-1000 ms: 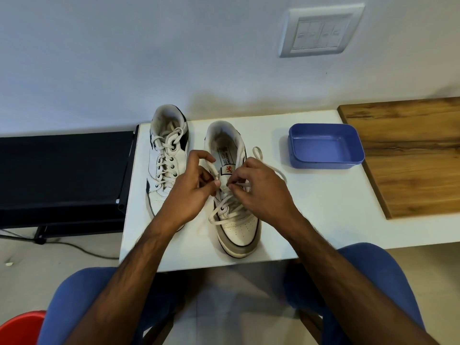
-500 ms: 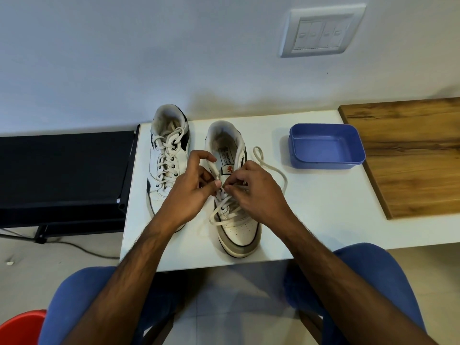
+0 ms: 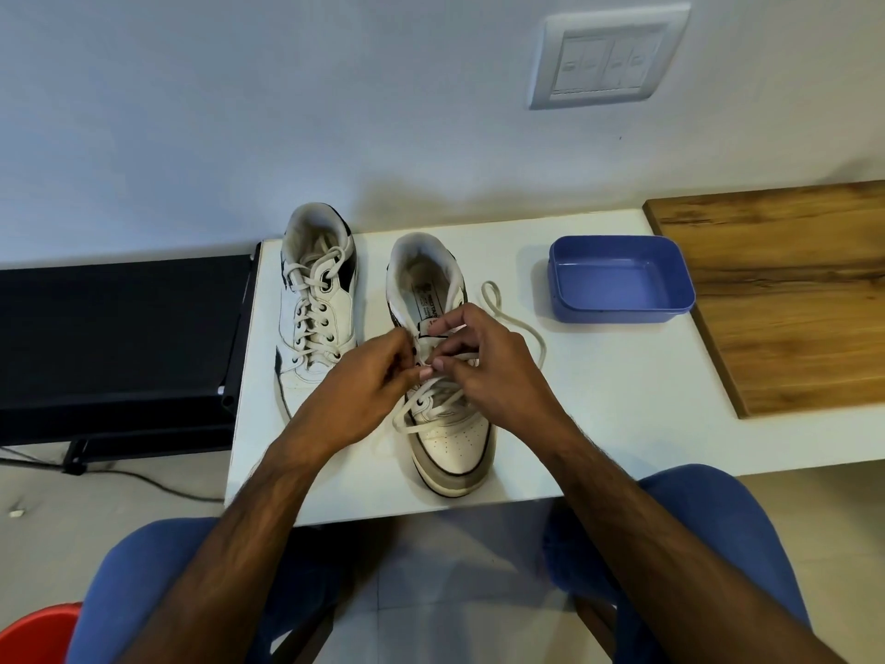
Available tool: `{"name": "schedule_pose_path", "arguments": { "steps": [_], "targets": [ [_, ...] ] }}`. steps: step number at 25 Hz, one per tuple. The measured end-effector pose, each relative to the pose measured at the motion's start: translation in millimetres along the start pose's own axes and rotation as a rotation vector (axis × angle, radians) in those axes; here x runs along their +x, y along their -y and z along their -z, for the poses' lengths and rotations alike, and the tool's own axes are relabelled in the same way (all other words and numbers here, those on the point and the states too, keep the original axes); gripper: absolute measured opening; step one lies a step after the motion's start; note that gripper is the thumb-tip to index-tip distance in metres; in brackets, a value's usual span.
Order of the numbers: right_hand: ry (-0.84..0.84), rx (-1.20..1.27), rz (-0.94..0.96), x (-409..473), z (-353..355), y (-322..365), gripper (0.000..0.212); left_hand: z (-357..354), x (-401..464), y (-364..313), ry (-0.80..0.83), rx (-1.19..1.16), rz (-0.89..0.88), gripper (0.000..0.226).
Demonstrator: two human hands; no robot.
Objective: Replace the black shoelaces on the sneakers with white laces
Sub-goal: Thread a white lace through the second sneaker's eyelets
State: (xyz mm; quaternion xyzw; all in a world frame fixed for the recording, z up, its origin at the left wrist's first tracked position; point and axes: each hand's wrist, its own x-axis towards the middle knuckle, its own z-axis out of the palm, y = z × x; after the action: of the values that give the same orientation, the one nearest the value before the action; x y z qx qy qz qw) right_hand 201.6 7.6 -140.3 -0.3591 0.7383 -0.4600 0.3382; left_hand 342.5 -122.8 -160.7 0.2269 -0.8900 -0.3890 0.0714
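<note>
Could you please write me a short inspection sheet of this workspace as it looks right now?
Surface: white table, with a wooden board at its right end.
Job's things: left sneaker fully laced in white; right sneaker partly laced, its white lace trailing loose to the right.
Clutter: blue tray, looks empty.
Hands: left hand and right hand both pinch the lace over the right sneaker's eyelets.
Cables: a dark cable on the floor at left.
Surroundings: wall switch plate, black bench, red object at bottom left.
</note>
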Motion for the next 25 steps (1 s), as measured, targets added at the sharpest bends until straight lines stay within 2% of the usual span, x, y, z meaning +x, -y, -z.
{"name": "schedule_pose_path", "arguments": {
  "steps": [3,5,7,10,11,12,13,15,17,18,19,22,23,25],
  "targets": [
    [0.025,-0.007,0.008,2,3,-1,0.025,3,2,5,0.016,0.103,-0.037,0.029],
    [0.05,-0.044,0.011,4,4,-2,0.023,9,1,2,-0.019,-0.01,-0.043,0.023],
    [0.064,-0.093,0.016,4,7,-3,0.022,20,-3,-8,-0.129,-0.383,-0.052,0.02],
    [0.07,-0.096,0.035,6,9,-6,0.021,45,-9,-21,-0.333,-1.071,-0.088,0.031],
    [0.069,-0.074,0.038,6,10,-6,0.02,49,-10,-22,-0.355,-1.182,-0.069,0.031],
    [0.065,-0.054,0.036,7,10,-7,0.019,49,-9,-22,-0.353,-1.177,-0.015,0.029],
    [0.064,-0.042,0.033,7,10,-8,0.019,46,-7,-20,-0.335,-1.061,0.061,0.027],
    [0.076,-0.048,0.035,7,10,-8,0.02,35,-6,-13,-0.211,-0.569,0.161,0.031],
    [0.087,-0.081,0.059,5,10,-8,0.022,19,-7,-7,-0.003,-0.012,0.117,0.034],
    [0.09,-0.094,0.071,5,10,-7,0.023,13,-7,-6,0.058,0.183,0.095,0.035],
    [0.093,-0.096,0.079,5,11,-7,0.024,10,-7,-5,0.075,0.277,0.073,0.033],
    [0.094,-0.088,0.079,5,11,-6,0.025,8,-2,-3,0.085,0.233,-0.011,0.03],
    [0.094,-0.088,0.077,5,11,-7,0.024,9,-1,-2,0.082,0.099,-0.027,0.028],
    [0.096,-0.093,0.079,7,12,-7,0.024,16,-2,-7,0.006,-0.379,-0.034,0.026]
  ]
}}
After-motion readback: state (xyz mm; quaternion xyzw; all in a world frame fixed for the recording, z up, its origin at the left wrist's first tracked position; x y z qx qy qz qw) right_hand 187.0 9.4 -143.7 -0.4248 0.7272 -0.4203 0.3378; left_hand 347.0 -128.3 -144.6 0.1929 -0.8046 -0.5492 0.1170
